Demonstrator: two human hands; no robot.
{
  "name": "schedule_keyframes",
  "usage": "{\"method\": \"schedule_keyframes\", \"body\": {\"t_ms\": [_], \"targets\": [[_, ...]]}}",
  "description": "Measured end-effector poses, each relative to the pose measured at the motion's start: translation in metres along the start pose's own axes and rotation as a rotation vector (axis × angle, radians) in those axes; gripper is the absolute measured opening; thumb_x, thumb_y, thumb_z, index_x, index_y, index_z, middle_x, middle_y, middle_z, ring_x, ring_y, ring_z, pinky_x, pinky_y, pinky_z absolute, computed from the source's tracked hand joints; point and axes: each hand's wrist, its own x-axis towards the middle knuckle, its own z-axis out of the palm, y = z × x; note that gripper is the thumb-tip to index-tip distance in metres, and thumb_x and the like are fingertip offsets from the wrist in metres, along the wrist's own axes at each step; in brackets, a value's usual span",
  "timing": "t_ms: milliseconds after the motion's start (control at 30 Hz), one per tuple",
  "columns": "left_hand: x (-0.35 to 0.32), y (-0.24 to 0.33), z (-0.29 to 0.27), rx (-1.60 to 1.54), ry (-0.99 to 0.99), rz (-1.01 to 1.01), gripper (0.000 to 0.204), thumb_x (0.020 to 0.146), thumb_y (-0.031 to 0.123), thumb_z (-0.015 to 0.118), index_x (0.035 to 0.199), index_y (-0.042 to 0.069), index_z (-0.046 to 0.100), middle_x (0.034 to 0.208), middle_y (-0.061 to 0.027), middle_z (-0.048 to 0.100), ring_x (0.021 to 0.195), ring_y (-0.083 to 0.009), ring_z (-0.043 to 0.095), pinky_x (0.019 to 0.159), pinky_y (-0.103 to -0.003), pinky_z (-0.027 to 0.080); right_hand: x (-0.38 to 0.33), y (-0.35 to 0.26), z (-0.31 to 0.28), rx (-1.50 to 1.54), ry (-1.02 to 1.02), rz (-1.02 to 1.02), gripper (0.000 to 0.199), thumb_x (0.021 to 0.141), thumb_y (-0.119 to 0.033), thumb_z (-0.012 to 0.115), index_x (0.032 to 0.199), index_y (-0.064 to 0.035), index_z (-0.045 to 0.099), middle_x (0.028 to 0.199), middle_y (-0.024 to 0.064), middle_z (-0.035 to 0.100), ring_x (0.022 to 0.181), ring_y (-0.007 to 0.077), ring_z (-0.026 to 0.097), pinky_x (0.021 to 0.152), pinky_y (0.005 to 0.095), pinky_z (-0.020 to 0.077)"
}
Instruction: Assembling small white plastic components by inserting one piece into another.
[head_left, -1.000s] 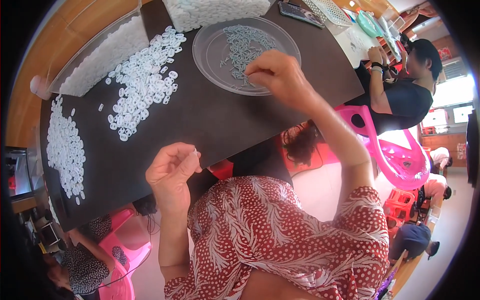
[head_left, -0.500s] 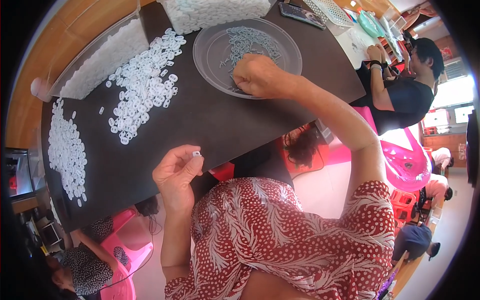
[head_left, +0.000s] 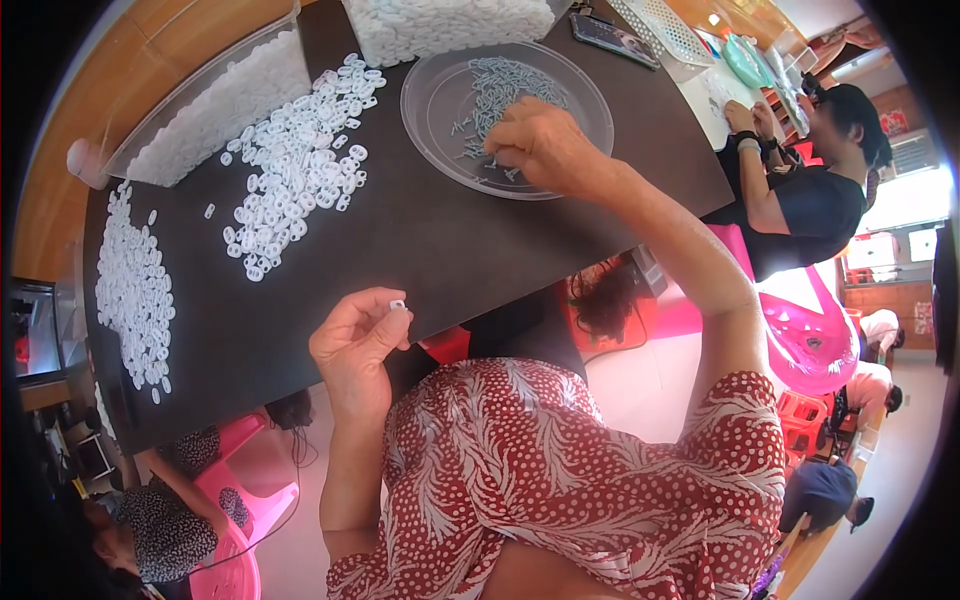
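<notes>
My left hand (head_left: 362, 340), raised at the table's front edge, pinches a small white plastic piece (head_left: 398, 304) with a hole in it between thumb and fingertip. My right hand (head_left: 545, 145) reaches into a round clear plastic tray (head_left: 425, 150). Its bent fingers are a little apart over loose grey screws (head_left: 505, 85). Several screws lie just under the fingertips, and I see none held. Left of the tray spreads a pile of white oval two-holed pieces (head_left: 300, 170). A second heap of white pieces (head_left: 135, 290) lies along the table's left end.
Clear bins of white pieces stand at the back, one left (head_left: 215, 110) and one in the middle (head_left: 450, 20). A phone (head_left: 613, 40) lies by a white perforated basket (head_left: 665, 35). A person in black (head_left: 805, 190) works at the right; another (head_left: 165, 520) sits lower left.
My right hand has shifted slightly right over the screws, and its fingers have loosened from a closed fist. My left hand keeps its pinch on the white piece.
</notes>
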Motion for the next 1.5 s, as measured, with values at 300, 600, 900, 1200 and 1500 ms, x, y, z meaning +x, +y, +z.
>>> {"method": "schedule_keyframes", "body": {"t_ms": [300, 600, 900, 1200, 1500], "targets": [[-0.004, 0.0, -0.004, 0.009, -0.001, 0.0, 0.014, 0.078, -0.002, 0.069, 0.092, -0.004, 0.066, 0.078, -0.0072, 0.064, 0.064, -0.0108, 0.057, 0.055, -0.022, 0.046, 0.006, -0.004, 0.015, -0.009, -0.11, -0.067, 0.005, 0.072, -0.006, 0.064, 0.071, -0.0046, 0.059, 0.073, 0.0094, 0.058, 0.08, 0.0305, 0.056, 0.069, 0.0406, 0.046], [0.0, 0.002, 0.0, -0.099, 0.056, -0.053, 0.013, 0.081, 0.0, 0.066, 0.094, -0.003, 0.063, 0.079, -0.01, 0.064, 0.059, -0.0119, 0.055, 0.056, -0.023, 0.045, 0.012, -0.022, -0.007, 0.049, 0.115, 0.0, 0.004, 0.075, -0.007, 0.058, 0.074, -0.0039, 0.055, 0.069, 0.0158, 0.059, 0.072, 0.0372, 0.058, 0.063, 0.0452, 0.0467], [0.0, 0.002, -0.002, -0.231, 0.039, -0.072, 0.014, 0.084, 0.003, 0.066, 0.096, -0.004, 0.063, 0.079, -0.0114, 0.065, 0.06, -0.0124, 0.057, 0.054, -0.023, 0.046, -0.001, -0.12, 0.006, 0.785, -0.027, 0.178, 0.009, 0.078, 0.0, 0.065, 0.086, -0.0014, 0.061, 0.076, 0.0053, 0.056, 0.067, 0.013, 0.055, 0.062, 0.0266, 0.0457], [-0.009, 0.004, -0.006, -0.258, 0.027, -0.069, 0.013, 0.085, 0.005, 0.065, 0.096, -0.003, 0.063, 0.078, -0.0113, 0.065, 0.059, -0.0118, 0.058, 0.052, -0.023, 0.046, -0.009, -0.142, 0.022, 0.998, -0.131, 0.3, 0.008, 0.081, 0.001, 0.064, 0.089, -0.0022, 0.065, 0.086, 0.0015, 0.058, 0.076, 0.0069, 0.053, 0.068, 0.0227, 0.042], [-0.012, 0.005, -0.003, -0.28, 0.065, 0.021, 0.019, 0.084, 0.001, 0.066, 0.101, -0.005, 0.063, 0.082, -0.01, 0.065, 0.066, -0.014, 0.06, 0.059, -0.025, 0.052, -0.019, -0.149, 0.024, 1.11, -0.052, 0.423, 0.01, 0.082, 0.004, 0.064, 0.091, 0.0011, 0.065, 0.087, 0.0009, 0.06, 0.08, 0.0071, 0.055, 0.072, 0.0216, 0.0446]]}}
